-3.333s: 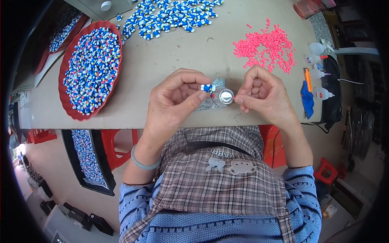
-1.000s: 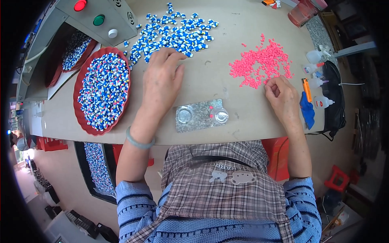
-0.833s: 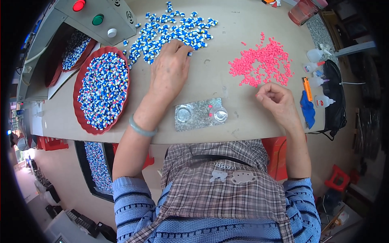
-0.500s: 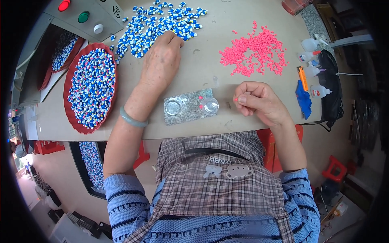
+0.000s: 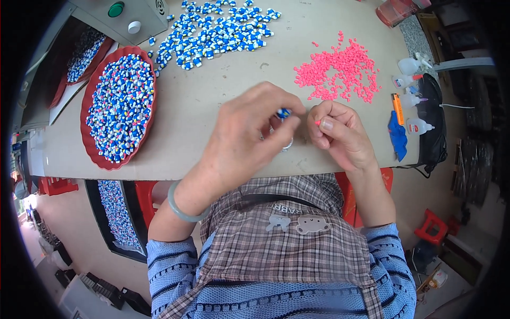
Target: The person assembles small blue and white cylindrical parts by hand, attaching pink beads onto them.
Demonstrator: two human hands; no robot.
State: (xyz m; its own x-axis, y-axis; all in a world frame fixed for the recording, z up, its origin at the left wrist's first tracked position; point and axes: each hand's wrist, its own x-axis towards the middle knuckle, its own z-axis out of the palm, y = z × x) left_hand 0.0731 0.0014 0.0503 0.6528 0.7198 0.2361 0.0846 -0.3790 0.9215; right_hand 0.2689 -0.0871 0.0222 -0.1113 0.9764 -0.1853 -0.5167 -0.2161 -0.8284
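My left hand (image 5: 249,130) is over the near middle of the table, pinching a small blue-and-white piece (image 5: 283,113) between thumb and fingers. Just to its right, my right hand (image 5: 342,135) is closed, with a tiny pink piece (image 5: 318,123) at its thumb tip. The two hands are close together but apart. Beneath the left hand, a bit of a clear round dish (image 5: 287,144) shows; the stone slab under it is hidden. Many more blue-and-white pieces (image 5: 212,34) are spread at the far side, and loose pink pieces (image 5: 345,69) lie beyond my right hand.
A red scalloped tray (image 5: 85,127) full of blue, white and pink pieces stands at the left, near a grey machine box (image 5: 133,13). Several small squeeze bottles (image 5: 418,126), an orange lighter (image 5: 397,108) and a blue cloth-like scrap (image 5: 397,135) line the right edge.
My left hand has come back from the far pile toward my right hand, now with a blue-and-white piece in it. It covers the stone slab. My right hand still pinches its pink piece.
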